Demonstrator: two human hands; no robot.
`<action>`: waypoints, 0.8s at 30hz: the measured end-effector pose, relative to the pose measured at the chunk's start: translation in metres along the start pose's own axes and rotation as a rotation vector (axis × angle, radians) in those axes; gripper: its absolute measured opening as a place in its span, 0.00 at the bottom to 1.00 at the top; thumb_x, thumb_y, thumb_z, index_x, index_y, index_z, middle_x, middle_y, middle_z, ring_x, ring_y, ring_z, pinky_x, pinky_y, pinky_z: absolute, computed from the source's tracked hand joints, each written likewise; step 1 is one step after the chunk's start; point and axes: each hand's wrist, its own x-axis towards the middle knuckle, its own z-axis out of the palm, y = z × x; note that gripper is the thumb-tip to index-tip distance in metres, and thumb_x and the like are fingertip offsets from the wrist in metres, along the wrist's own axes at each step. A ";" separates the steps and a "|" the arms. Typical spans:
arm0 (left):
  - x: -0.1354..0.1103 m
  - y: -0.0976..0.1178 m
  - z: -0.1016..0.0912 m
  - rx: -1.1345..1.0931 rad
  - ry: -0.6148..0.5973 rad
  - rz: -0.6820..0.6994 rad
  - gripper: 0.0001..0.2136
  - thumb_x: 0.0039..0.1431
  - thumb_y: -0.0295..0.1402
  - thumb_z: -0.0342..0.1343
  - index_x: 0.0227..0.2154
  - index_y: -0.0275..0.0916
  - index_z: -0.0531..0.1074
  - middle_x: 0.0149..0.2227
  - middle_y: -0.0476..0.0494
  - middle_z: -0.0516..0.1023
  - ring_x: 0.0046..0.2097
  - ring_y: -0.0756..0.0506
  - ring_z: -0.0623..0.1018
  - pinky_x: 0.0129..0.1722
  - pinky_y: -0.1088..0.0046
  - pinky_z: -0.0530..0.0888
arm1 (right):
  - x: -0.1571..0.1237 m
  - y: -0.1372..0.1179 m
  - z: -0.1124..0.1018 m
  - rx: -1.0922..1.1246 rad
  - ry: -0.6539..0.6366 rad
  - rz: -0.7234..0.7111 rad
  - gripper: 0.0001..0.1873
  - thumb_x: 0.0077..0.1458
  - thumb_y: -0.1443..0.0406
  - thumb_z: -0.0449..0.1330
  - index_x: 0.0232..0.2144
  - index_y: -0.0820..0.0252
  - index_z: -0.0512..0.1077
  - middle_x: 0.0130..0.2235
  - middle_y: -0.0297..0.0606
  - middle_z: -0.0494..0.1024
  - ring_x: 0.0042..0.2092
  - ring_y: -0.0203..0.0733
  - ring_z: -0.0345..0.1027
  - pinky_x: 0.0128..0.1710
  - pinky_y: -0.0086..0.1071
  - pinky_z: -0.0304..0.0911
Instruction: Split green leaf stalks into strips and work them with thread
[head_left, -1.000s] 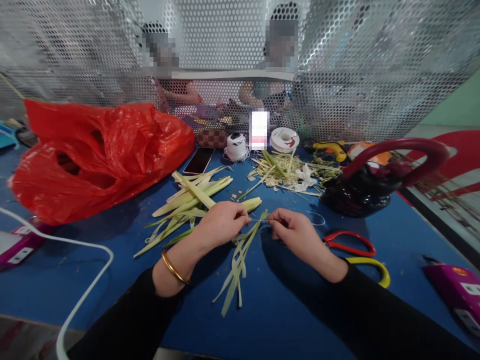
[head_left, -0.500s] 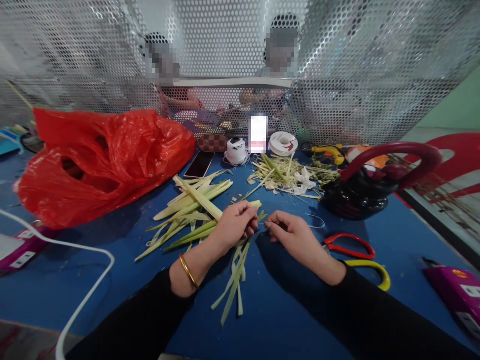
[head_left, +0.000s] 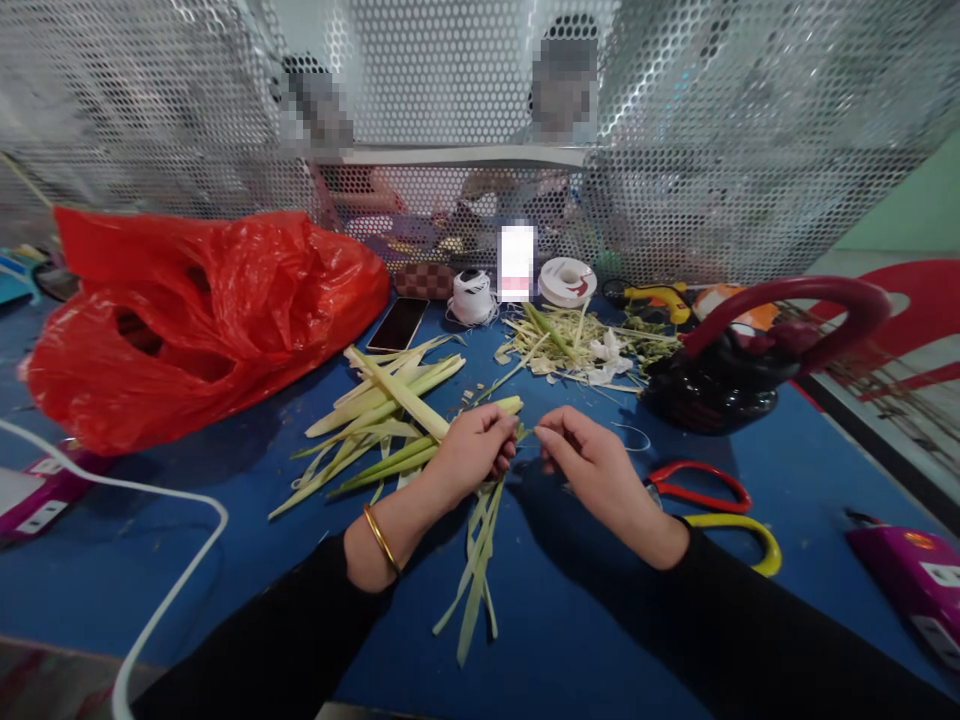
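My left hand (head_left: 474, 448) is closed around a small bunch of pale green leaf strips (head_left: 475, 575); their loose ends hang down toward me over the blue table. Just to its right, my right hand (head_left: 592, 462) makes a pinch, thumb against forefinger. A thin pale thread (head_left: 636, 440) curls out behind the right hand, and a fine line seems to span the gap between the two hands. Beside my left wrist lies a pile of long pale green leaves (head_left: 397, 400). Scissors with one red handle (head_left: 701, 487) and one yellow handle lie partly under my right forearm.
A red plastic bag (head_left: 210, 320) fills the left side. Toward the back are a phone (head_left: 399, 325), a white thread spool (head_left: 472, 297), a ribbon reel (head_left: 567, 281) and leaf scraps (head_left: 559, 340). A black pot (head_left: 712, 390) stands right. A white cable (head_left: 180, 492) crosses the left.
My right hand has moved slightly right, away from my left. The hanging strip ends have swung a little to the right. My left hand keeps its grip.
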 end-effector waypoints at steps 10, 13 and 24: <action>-0.002 0.003 0.001 -0.065 -0.010 -0.032 0.11 0.59 0.34 0.50 0.23 0.38 0.62 0.19 0.54 0.66 0.19 0.56 0.65 0.19 0.81 0.61 | -0.001 0.010 0.000 -0.320 -0.040 -0.170 0.08 0.57 0.69 0.56 0.26 0.57 0.70 0.30 0.34 0.68 0.33 0.39 0.64 0.33 0.30 0.57; -0.001 0.002 0.001 -0.069 -0.014 -0.022 0.11 0.58 0.35 0.51 0.23 0.38 0.62 0.20 0.54 0.67 0.19 0.56 0.66 0.19 0.81 0.61 | -0.001 0.007 0.001 -0.166 -0.003 -0.168 0.08 0.56 0.68 0.57 0.25 0.57 0.68 0.29 0.34 0.68 0.32 0.38 0.63 0.33 0.30 0.58; -0.001 0.003 0.001 -0.040 -0.036 -0.021 0.11 0.58 0.35 0.52 0.22 0.37 0.63 0.19 0.55 0.65 0.18 0.57 0.65 0.19 0.82 0.62 | -0.001 0.001 0.006 0.268 -0.183 -0.022 0.08 0.60 0.65 0.51 0.28 0.55 0.62 0.26 0.31 0.70 0.27 0.36 0.67 0.28 0.30 0.62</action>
